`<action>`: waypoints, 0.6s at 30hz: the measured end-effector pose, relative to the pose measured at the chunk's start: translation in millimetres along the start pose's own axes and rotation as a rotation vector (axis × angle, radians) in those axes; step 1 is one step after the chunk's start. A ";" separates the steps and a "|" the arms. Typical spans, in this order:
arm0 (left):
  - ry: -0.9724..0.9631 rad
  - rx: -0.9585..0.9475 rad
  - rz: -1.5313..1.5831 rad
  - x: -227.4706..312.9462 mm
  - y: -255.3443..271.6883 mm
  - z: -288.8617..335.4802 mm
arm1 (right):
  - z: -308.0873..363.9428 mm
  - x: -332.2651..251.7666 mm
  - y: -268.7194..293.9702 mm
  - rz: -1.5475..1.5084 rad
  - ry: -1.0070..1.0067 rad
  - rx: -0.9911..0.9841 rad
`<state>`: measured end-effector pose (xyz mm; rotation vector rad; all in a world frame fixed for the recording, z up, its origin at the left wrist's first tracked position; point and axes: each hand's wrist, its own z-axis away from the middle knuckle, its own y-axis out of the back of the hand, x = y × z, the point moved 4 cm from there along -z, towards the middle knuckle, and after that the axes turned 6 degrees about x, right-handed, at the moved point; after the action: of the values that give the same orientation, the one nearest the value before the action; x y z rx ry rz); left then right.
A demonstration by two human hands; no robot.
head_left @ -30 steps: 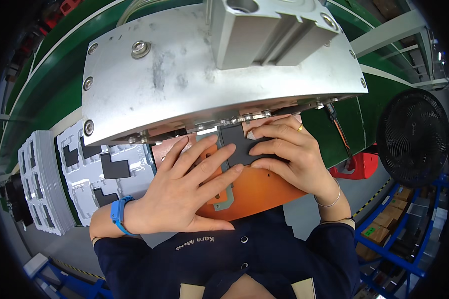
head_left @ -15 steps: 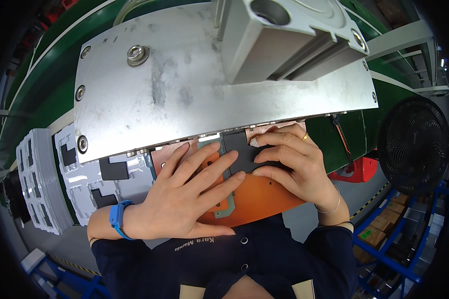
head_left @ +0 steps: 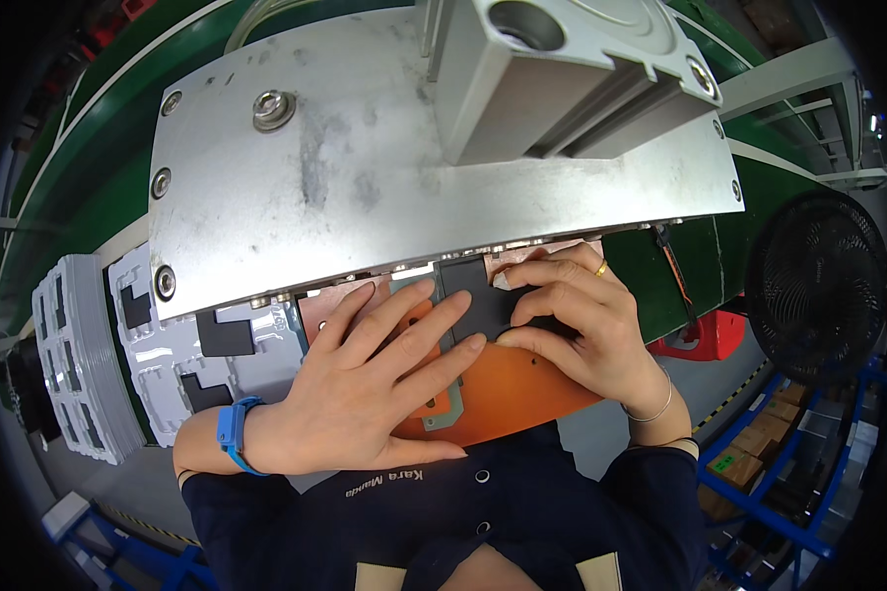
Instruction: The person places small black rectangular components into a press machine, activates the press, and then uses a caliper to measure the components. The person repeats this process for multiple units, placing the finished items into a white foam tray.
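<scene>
Barely shifted, the right hand (head_left: pixel 583 310) bends its fingertips onto the black sheet (head_left: pixel 484 307) at frame centre, grip unclear to me; should the left hand (head_left: pixel 350 394), fingers spread, slip, the sheet might skew

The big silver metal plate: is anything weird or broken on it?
Dull grey smudges mark the big silver metal plate, left of the grooved silver metal block. They look odd against the shiny surface. I see nothing broken.
</scene>
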<state>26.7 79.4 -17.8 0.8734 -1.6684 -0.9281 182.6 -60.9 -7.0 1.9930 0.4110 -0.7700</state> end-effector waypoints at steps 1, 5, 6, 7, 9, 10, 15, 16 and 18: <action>0.000 0.002 0.000 0.1 0.1 -0.3 | -0.3 -0.3 0.2 0.002 0.001 -0.002; -0.010 0.015 -0.017 0.4 0.6 -0.9 | -1.7 -1.0 1.1 0.009 0.005 -0.008; -0.007 0.017 -0.018 0.4 0.3 -0.7 | -2.0 -1.0 1.3 0.011 0.006 -0.008; -0.005 0.020 -0.018 0.2 -0.5 -0.5 | -2.5 -0.6 1.5 0.015 0.012 -0.014; -0.002 0.024 -0.013 0.0 -0.6 -0.1 | -3.7 0.2 2.4 0.024 0.023 -0.026; -0.002 0.024 -0.006 -0.3 -0.9 0.0 | -3.6 0.5 2.4 0.021 0.022 -0.026; -0.001 0.012 0.000 -0.5 -0.5 -0.6 | -3.4 0.9 2.1 0.010 0.022 -0.019; 0.000 0.010 -0.003 -0.7 -0.6 -0.2 | -3.8 0.8 2.0 0.009 0.018 -0.021; 0.001 0.003 -0.001 -1.2 -0.9 0.2 | -4.3 0.2 1.8 0.006 0.010 -0.024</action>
<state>26.9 80.1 -19.2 0.8771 -1.6694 -0.9259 185.3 -58.2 -4.4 1.9759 0.4177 -0.7479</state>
